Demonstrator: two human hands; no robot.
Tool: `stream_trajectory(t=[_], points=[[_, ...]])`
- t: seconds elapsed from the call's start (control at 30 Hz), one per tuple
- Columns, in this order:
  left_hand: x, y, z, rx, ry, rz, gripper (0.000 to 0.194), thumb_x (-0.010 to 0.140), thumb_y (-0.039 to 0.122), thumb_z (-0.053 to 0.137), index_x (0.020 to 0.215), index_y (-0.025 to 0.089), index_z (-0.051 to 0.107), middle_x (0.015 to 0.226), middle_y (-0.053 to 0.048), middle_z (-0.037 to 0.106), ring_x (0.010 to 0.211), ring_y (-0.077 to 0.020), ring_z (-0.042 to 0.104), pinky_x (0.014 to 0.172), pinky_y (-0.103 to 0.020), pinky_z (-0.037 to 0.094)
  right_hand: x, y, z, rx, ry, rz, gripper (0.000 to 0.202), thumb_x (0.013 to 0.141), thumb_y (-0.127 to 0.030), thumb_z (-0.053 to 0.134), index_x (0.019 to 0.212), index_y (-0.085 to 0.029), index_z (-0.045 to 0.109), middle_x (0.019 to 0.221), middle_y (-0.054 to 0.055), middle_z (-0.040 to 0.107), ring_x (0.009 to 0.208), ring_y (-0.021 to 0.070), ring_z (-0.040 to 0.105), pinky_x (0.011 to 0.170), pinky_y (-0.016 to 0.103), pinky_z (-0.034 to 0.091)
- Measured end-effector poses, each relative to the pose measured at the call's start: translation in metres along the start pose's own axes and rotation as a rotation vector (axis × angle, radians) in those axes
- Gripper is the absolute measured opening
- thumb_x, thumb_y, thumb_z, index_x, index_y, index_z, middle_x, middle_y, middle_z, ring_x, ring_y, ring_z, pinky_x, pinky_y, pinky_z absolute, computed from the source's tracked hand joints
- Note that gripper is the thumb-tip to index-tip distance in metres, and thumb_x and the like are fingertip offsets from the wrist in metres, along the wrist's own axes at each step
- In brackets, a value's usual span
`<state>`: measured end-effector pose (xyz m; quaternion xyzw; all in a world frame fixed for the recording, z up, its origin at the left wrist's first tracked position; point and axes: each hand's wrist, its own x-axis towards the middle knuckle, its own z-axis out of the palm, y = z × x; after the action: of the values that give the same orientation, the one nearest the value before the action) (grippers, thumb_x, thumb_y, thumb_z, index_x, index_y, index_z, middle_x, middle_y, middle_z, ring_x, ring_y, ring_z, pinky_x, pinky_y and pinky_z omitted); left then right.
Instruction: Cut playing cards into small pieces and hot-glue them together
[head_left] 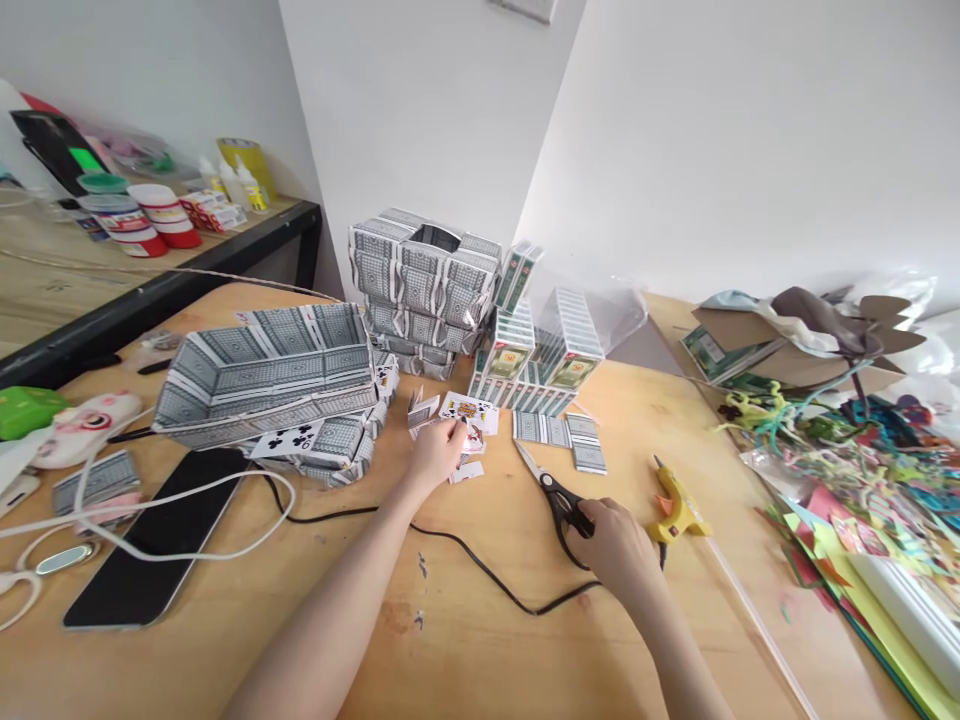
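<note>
My left hand point(439, 455) is closed at the loose playing cards point(484, 415) in the middle of the table; whatever its fingers pinch is too small to make out. My right hand point(611, 540) has its fingers curled round the handles of black-handled scissors point(553, 490), which lie with their blades pointing away to the left. Just beyond the blades lie patterned card pieces point(555, 430), face down. A folded card piece point(421, 410) stands beside my left hand. To the right of my right hand is a yellow glue gun point(679, 505) with a clear glue stick.
An open box made of cards point(270, 375) stands at the left, stacked card structures point(424, 280) behind. Card packs point(510, 355) stand at the back. A phone point(157, 540) and white cable lie left; a black cord point(480, 565) crosses in front. Colourful scraps point(862, 540) cover the right.
</note>
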<state>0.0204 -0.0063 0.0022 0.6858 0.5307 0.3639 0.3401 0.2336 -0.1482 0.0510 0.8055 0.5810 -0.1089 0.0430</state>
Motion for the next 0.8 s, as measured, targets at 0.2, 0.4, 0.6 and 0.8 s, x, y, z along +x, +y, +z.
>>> stream_trajectory(t=[0.2,0.4,0.6,0.8], points=[[0.000,0.002,-0.002,-0.053,-0.018,0.000,0.034,0.081,0.029,0.038,0.049,0.019,0.040,0.040,0.002,0.050,0.041,-0.0107,0.048,0.049,-0.023,0.031,-0.004,0.001,-0.009,0.153,-0.040,0.120,0.018,0.067,-0.032,0.054,0.073,-0.019,0.065,0.078,0.007,0.067,0.072,0.0223,0.060,0.056,0.026,0.036],[-0.002,0.005,-0.003,-0.083,0.019,0.024,0.036,0.083,0.033,0.039,0.050,0.019,0.041,0.039,0.002,0.049,0.040,-0.0107,0.048,0.046,-0.022,0.031,0.000,0.013,-0.006,0.619,-0.263,0.228,0.019,0.063,-0.036,0.062,0.063,-0.017,0.063,0.047,0.001,0.059,0.049,0.0159,0.056,0.046,0.024,0.036],[-0.002,0.007,-0.005,-0.098,0.045,0.046,0.036,0.082,0.031,0.040,0.048,0.019,0.040,0.038,0.002,0.049,0.040,-0.0107,0.049,0.047,-0.023,0.033,-0.014,-0.003,-0.006,1.137,-0.493,0.216,0.031,0.060,-0.042,0.069,0.057,-0.014,0.055,0.047,0.000,0.055,0.034,0.0100,0.048,0.035,0.022,0.031],[0.000,0.001,-0.005,-0.090,0.060,0.015,0.034,0.082,0.029,0.039,0.050,0.019,0.042,0.041,0.002,0.051,0.041,-0.0110,0.049,0.047,-0.023,0.033,-0.038,-0.039,0.010,1.633,-0.375,0.133,0.037,0.066,-0.049,0.067,0.069,-0.013,0.055,0.059,0.000,0.054,0.039,0.0051,0.041,0.036,0.019,0.029]])
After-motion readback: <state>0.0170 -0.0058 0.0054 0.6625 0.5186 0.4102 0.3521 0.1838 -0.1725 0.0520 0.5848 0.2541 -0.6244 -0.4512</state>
